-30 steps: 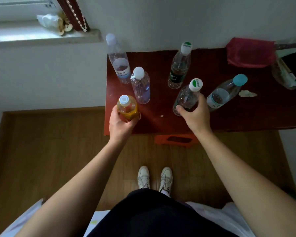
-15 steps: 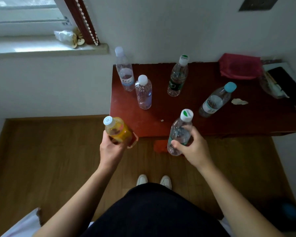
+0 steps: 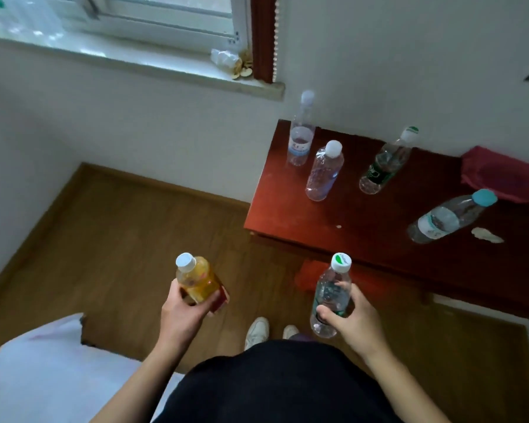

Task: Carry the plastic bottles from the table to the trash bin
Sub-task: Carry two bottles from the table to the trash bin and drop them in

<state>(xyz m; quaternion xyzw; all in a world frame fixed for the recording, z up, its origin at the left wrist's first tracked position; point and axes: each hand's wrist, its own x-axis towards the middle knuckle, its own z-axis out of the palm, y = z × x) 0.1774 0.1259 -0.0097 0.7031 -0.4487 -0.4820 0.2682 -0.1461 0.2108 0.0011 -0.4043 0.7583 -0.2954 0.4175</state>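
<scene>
Pulled back off table (image 3: 364,230) | L hand (image 3: 180,317) grips orange btl (image 3: 196,276) low | R hand (image 3: 355,322) wraps clear btl (image 3: 329,282), seemingly mid-body

Both forearms bare, entering from the bottom edge and angling in toward lower centre. left hand (image 3: 180,314) lower centre-left: fingers and thumb curled round orange bottle (image 3: 197,280), cap tilted up-left. right hand (image 3: 353,323) lower centre-right: thumb across the front, fingers wrapped round clear bottle (image 3: 330,296), near upright. Hands roughly level, well apart.

Table (image 3: 364,233) partly beyond right edge
</scene>
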